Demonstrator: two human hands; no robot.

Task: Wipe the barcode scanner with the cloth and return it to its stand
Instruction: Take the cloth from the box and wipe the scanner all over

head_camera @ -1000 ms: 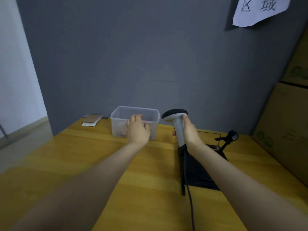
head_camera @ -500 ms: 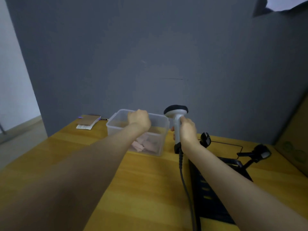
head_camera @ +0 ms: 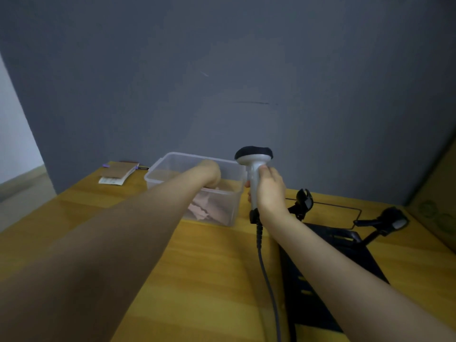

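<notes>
My right hand [head_camera: 269,191] grips the handle of the grey barcode scanner [head_camera: 254,160], held upright above the wooden table, its dark cable [head_camera: 265,265] hanging down toward me. My left hand [head_camera: 209,172] reaches down into a clear plastic box [head_camera: 158,172], where pink cloths [head_camera: 209,208] lie; the fingers are hidden behind the wrist and the box wall, so I cannot tell whether they hold a cloth. A black scanner stand [head_camera: 303,199] with an empty cradle rises just right of my right wrist.
A black flat base [head_camera: 345,262] lies on the table under my right forearm. A second black stand [head_camera: 387,222] is at the right. A small cardboard pad [head_camera: 117,172] lies far left. A cardboard carton [head_camera: 441,201] stands at the right edge. A grey wall is behind.
My left hand has gone from above the box rim down into the box. The scanner stays upright in my right hand. The view has moved closer and tilted.
</notes>
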